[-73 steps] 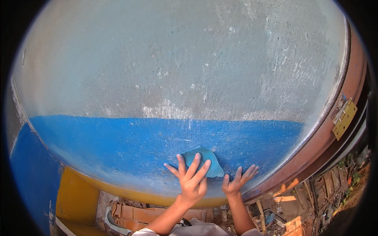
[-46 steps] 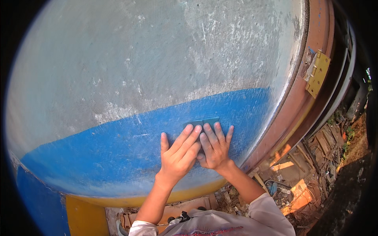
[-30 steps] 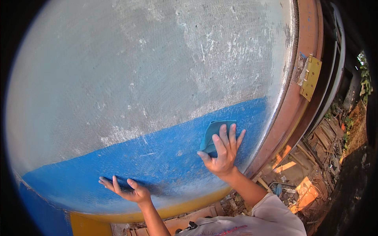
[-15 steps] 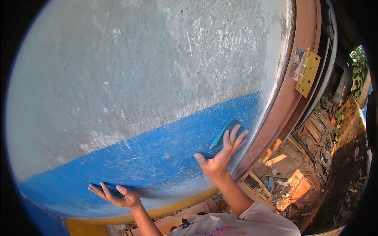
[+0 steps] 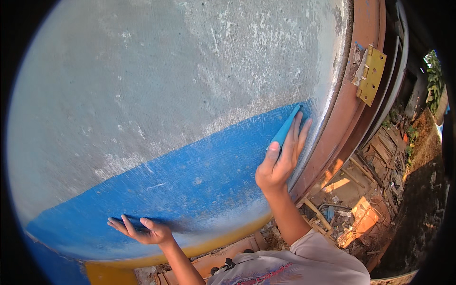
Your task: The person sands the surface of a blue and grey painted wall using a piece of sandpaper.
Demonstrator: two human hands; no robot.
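Observation:
A thin blue sheet (image 5: pixel 287 127), which looks like a piece of sandpaper, lies between my right hand (image 5: pixel 280 164) and the wall. My right thumb and fingers press on it near the upper edge of the blue painted band (image 5: pixel 190 183), close to the door frame. Lower and to the left, my left hand (image 5: pixel 142 231) is open with its fingers apart, resting at the blue band with nothing held. Above the band the wall (image 5: pixel 156 85) is grey, with worn white scuffs.
A brown wooden door frame (image 5: pixel 332 128) with a brass hinge (image 5: pixel 372 76) bounds the wall at the right. Beyond it, broken wood and rubble (image 5: pixel 363 218) cover the ground. A yellow strip (image 5: pixel 228 237) runs along the wall's base.
My right hand has slid up and to the right with the blue sandpaper, its thumb now drawn in against the sheet. The left hand stays in nearly the same place.

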